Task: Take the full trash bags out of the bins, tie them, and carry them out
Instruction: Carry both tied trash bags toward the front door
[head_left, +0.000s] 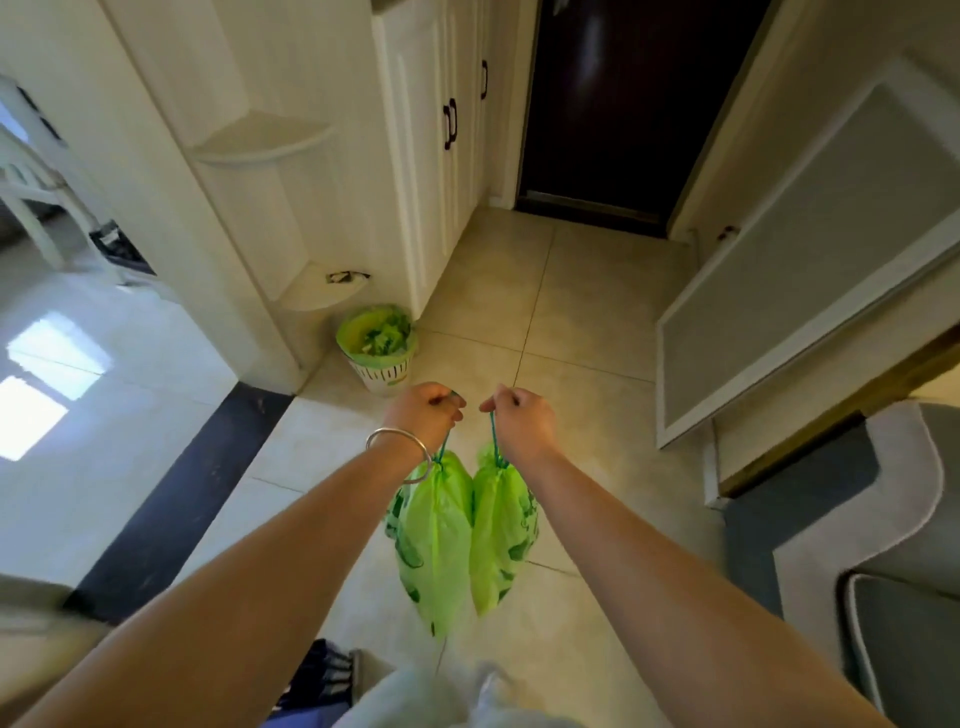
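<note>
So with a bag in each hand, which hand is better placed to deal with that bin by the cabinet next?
Probably the left hand: the lined bin sits ahead on its side, nearer than to the right hand. Both fists grip bag drawstrings, so the left bag must be passed over or set down first.

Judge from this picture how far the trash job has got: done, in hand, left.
Done: two green bags are out and drawn shut. In hand: the left hand holds the left bag by its cord, and the right hand holds the right bag. Left: the bin holds a filled liner, and the door ahead looks closed.
</note>
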